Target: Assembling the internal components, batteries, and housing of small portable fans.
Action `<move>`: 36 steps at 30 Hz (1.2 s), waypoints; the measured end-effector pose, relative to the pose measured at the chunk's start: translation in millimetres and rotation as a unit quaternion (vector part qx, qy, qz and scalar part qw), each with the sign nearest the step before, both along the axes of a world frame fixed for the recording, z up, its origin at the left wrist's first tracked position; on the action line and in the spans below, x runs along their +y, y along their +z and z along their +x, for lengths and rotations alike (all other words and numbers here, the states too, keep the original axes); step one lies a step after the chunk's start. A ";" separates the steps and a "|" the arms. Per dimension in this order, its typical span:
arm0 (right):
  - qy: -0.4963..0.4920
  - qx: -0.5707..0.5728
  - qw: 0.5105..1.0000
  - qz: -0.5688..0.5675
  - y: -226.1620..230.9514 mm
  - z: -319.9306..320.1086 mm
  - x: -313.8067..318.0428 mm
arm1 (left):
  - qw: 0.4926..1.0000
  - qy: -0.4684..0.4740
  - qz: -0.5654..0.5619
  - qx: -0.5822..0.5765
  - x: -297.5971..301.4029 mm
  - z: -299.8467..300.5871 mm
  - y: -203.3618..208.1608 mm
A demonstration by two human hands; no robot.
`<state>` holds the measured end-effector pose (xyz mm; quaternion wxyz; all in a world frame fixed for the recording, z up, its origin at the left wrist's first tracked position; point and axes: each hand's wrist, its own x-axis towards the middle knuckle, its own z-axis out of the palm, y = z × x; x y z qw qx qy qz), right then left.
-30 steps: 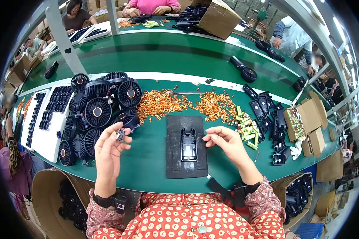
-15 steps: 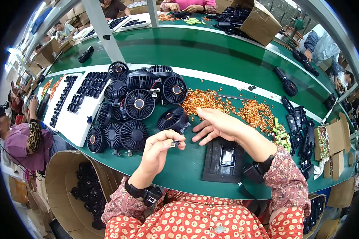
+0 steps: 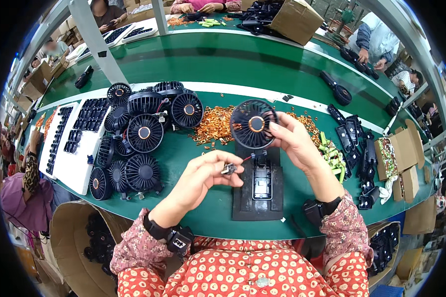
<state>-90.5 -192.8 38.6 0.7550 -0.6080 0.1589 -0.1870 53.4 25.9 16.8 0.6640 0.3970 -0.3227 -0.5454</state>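
Observation:
My right hand [image 3: 293, 136] grips a round black fan head [image 3: 243, 129] by its right side, its grille and copper-coloured centre ring turned up. Thin wires run from the fan to a small circuit board [image 3: 229, 169], which my left hand [image 3: 203, 177] pinches between thumb and fingertips. Below the fan lies an open handle shell [image 3: 261, 184], black with a pale shiny inside, on a dark mat [image 3: 243, 210]. Several more fan heads [image 3: 144, 132] are piled to the left of my hands.
Copper-coloured small parts [image 3: 210, 126] lie heaped behind the fan. Green-yellow cells [image 3: 333, 158] and black handle shells [image 3: 352, 133] are at the right, near an open carton [image 3: 409, 163]. White foam trays [image 3: 74, 158] stand at the left. Behind runs a green conveyor [image 3: 223, 59] carrying finished-looking fans.
My right hand has taken a fan head from beside the pile and lifted it over the mat. My left hand keeps its pinch on the small board. The whole view has shifted a little.

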 end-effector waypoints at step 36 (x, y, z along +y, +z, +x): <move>-0.012 0.042 0.995 -0.088 -49.2 -42.9 -6.8 | 0.737 0.091 -0.083 -0.665 -32.5 -49.0 -17.6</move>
